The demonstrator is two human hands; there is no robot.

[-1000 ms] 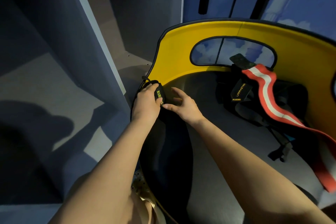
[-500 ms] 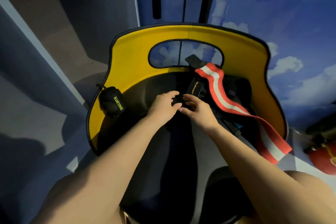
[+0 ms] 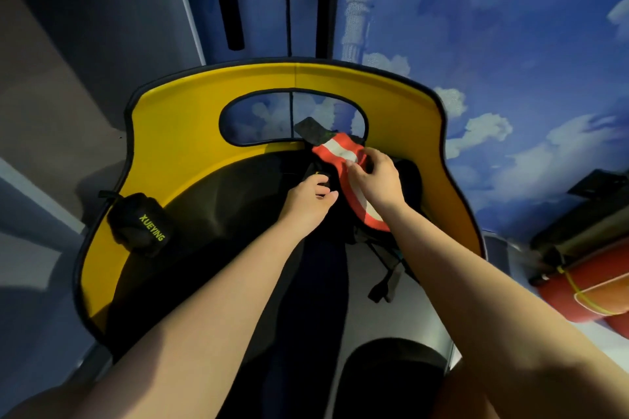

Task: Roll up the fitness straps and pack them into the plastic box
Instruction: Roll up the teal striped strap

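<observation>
A rolled black strap with green lettering lies at the left of the dark seat, against the yellow curved backrest. A red strap with a white stripe runs from the backrest's cut-out toward the right. My right hand pinches its upper part. My left hand is closed on a black strap just left of the red one. More black straps and buckles hang below, partly hidden by my right forearm. No plastic box shows.
A red and orange rolled object with a yellow cord lies at the right edge. Black vertical bars stand behind the backrest. A grey wall panel is on the left; blue cloud-patterned wall fills the right.
My hands left the rolled black strap at the left and moved right to the strap pile. My right hand has taken the red strap; its long tail is now bunched up.
</observation>
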